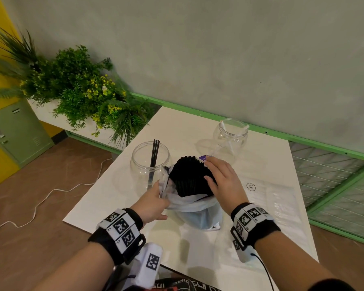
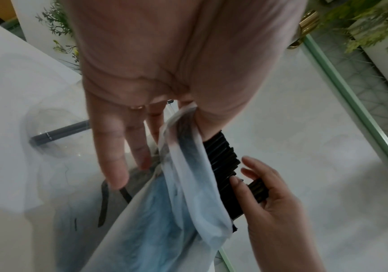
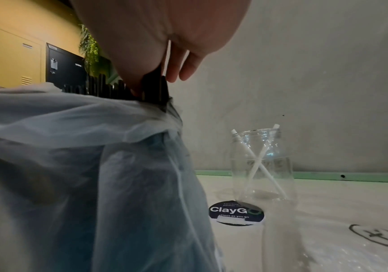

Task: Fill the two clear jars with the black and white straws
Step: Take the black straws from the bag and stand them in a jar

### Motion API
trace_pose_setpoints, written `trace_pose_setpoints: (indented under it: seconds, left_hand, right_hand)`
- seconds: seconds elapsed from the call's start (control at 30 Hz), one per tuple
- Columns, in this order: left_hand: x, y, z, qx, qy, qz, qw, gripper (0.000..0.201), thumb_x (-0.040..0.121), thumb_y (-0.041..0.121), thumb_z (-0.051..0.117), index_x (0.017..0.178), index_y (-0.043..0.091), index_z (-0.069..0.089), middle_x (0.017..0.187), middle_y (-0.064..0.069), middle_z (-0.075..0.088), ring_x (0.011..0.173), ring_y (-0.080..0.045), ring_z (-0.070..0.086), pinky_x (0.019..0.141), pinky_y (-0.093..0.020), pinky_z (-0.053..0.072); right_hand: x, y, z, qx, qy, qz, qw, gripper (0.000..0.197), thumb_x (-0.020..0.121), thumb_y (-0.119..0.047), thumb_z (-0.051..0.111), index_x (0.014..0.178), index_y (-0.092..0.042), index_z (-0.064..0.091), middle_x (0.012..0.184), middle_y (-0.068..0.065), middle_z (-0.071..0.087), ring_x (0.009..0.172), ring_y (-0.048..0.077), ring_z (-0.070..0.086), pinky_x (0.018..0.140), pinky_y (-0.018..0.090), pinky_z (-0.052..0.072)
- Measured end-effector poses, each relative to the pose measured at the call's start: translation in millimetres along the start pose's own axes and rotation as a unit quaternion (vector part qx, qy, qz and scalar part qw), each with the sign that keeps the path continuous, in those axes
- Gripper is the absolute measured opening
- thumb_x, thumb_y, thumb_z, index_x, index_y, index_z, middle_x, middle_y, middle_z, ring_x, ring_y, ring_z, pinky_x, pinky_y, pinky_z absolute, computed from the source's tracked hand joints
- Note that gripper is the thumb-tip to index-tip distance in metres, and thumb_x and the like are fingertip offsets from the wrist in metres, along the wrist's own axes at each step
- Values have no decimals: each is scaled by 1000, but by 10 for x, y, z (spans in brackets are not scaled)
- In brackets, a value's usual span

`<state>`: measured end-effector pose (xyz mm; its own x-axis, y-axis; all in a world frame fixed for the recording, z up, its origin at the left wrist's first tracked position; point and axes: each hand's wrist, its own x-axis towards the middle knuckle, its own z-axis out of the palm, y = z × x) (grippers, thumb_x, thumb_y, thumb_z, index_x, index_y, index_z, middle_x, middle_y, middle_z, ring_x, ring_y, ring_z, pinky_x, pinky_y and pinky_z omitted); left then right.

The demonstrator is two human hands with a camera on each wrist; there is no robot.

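Note:
A translucent plastic bag [image 1: 194,208] stands mid-table with a bundle of black straws [image 1: 187,177] fanning out of its mouth. My left hand [image 1: 159,186] pinches the bag's rim [image 2: 183,125] between thumb and fingers. My right hand [image 1: 208,171] reaches over the bundle and pinches a few black straws [image 3: 155,86] at its right edge. The near clear jar [image 1: 144,164], left of the bag, holds three black straws [image 1: 155,152]. The far clear jar [image 1: 237,141], also in the right wrist view [image 3: 241,184], holds two crossed white straws [image 3: 261,165].
A round dark "ClayGO" sticker [image 3: 236,212] lies on the white table [image 1: 118,192] before the far jar. A flat clear packet marked XL [image 1: 277,198] covers the table's right side. Plants [image 1: 82,89], a green locker [image 1: 15,133] and a white floor cable [image 1: 40,198] are to the left.

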<state>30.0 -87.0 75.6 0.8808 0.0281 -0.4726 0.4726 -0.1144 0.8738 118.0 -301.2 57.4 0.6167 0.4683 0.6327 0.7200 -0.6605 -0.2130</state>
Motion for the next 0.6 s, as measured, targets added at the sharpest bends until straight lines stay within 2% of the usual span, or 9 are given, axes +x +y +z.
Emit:
trace_pose_setpoints:
  seconds: [0.07,0.1,0.13,0.2,0.3,0.33,0.43,0.5,0.6]
  left_hand:
    - [-4,-10,9,17,20,-16,1000,52,88,1,47,135,23,37,135,-7,43,113,-25,49,87,-44,52]
    - [-3,-17,11,26,31,-21,999,51,87,3,49,134,20,38,137,-9,40,113,-26,47,86,-45,51]
    - [-4,-23,11,33,38,-27,998,53,87,5,51,135,19,37,139,-9,37,115,-26,46,86,-46,51]
    - [-8,-32,10,39,39,-33,998,54,86,8,53,137,17,36,141,-8,34,118,-26,45,88,-48,52]
    - [-27,-17,-3,31,26,-34,999,38,87,7,52,123,20,44,135,-7,41,117,-24,47,91,-50,51]
    - [-36,-12,-5,25,18,-31,999,38,88,7,50,121,23,45,132,-5,45,116,-23,48,90,-48,51]
    - [-44,-16,-5,4,2,-16,1000,45,89,4,48,126,30,44,125,-1,54,114,-20,51,86,-42,53]
    - [-49,-14,-1,5,6,-8,1000,46,89,3,47,127,29,44,124,-4,55,114,-22,52,81,-37,54]
    - [-54,-13,-10,12,3,-7,1000,46,89,2,46,127,27,45,125,-7,54,114,-24,52,77,-33,54]
  right_hand:
    - [-20,-26,-12,17,-3,-12,1000,39,92,-9,49,130,-4,51,137,7,49,124,13,44,110,20,31]
    - [-38,-23,1,26,-2,-13,1000,40,90,-5,51,130,-3,51,136,8,50,125,12,43,112,19,27]
    - [-54,-11,19,39,2,-8,999,37,89,-2,52,127,-2,54,132,10,54,124,13,44,111,22,29]
    - [-84,38,54,43,14,-1,999,28,93,-8,50,118,-3,62,123,10,61,124,19,45,106,31,37]
    - [-123,92,64,29,19,1,999,31,95,-13,45,117,-2,63,125,10,59,125,23,44,110,27,33]
    - [-134,105,64,25,11,1,1000,31,94,-11,47,120,-3,62,127,11,59,125,25,45,110,29,34]
    - [-138,152,93,-21,-63,4,998,38,89,0,58,127,-4,57,127,11,60,126,33,48,102,44,45]
    - [-100,155,67,-57,-105,13,993,38,93,-7,50,132,-6,52,130,9,59,130,35,44,101,47,45]
    - [-68,43,4,-80,-127,26,988,45,97,-22,30,140,-10,41,142,7,48,138,31,33,108,46,36]
